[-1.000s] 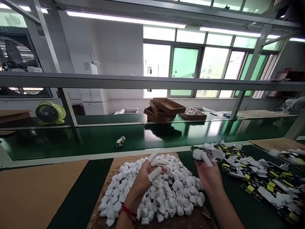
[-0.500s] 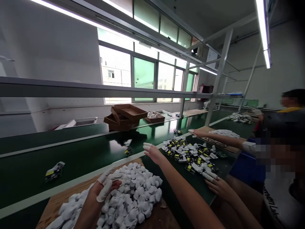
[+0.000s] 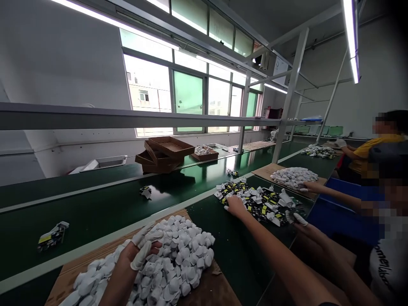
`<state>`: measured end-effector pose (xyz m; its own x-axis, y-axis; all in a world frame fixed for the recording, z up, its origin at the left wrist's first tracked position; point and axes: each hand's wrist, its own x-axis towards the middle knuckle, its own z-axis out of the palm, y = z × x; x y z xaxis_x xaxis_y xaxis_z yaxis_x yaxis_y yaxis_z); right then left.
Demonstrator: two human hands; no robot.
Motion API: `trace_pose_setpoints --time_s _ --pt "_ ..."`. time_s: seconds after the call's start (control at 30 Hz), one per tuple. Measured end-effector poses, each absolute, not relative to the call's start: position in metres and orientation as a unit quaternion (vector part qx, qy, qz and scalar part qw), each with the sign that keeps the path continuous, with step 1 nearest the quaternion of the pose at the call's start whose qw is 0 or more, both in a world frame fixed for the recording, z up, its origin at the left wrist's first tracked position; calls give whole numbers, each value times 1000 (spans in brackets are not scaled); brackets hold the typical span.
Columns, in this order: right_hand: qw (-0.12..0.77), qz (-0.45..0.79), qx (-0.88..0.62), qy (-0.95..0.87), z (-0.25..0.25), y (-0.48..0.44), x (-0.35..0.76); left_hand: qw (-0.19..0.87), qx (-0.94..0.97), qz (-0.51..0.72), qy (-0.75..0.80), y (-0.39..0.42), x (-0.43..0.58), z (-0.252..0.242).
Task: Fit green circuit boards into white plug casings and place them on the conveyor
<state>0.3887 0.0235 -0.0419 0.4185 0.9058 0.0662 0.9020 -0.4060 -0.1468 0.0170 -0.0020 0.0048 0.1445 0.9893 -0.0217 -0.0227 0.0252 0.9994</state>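
My left hand (image 3: 142,246), white covers on its fingertips, hovers over a heap of small white caps (image 3: 178,255). Its fingers are loosely curved, and a gap shows between thumb and fingers with nothing seen in it. My right hand (image 3: 237,206) reaches down to the left edge of a pile of small circuit boards (image 3: 255,197) with yellow and white parts. Its fingertips are mostly hidden among the boards, so I cannot tell whether it grips one.
Loose boards (image 3: 52,236) lie on the green conveyor (image 3: 105,216). Brown trays (image 3: 165,155) are stacked beyond it. On the right, a co-worker's hand (image 3: 298,219) is at the board pile; the other (image 3: 310,187) touches another white heap (image 3: 293,176). A grey rail (image 3: 143,120) crosses ahead.
My right hand has moved from beside the belt, right and down, to the board pile. Boards on the belt have shifted left. The co-worker's far hand has drawn back to the white heap.
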Motion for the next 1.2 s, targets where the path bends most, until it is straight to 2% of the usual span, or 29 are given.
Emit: trace_pose_setpoints --time_s 0.23,0.47,0.6,0.73,0.83,0.93,1.07,1.2 --pt "52 3 -842 -538 -43 36 383 530 519 467 482 -1 15 5" --pt "91 74 -824 -554 -39 37 373 554 524 435 479 5 12 4" --pt "162 95 -815 -548 -37 32 366 545 529 445 475 6 13 1" --pt "289 116 -767 -561 -25 30 349 528 547 440 477 5 14 -1" --pt "409 143 -672 -601 -11 32 311 503 612 416 446 3 16 -2" --pt "496 179 -545 -651 2 26 254 553 608 416 390 -2 19 -3" --pt "537 213 -410 -706 11 5 193 717 457 456 262 -8 27 -5" --pt "512 208 -380 -742 8 -4 183 739 315 521 289 -4 30 -4"
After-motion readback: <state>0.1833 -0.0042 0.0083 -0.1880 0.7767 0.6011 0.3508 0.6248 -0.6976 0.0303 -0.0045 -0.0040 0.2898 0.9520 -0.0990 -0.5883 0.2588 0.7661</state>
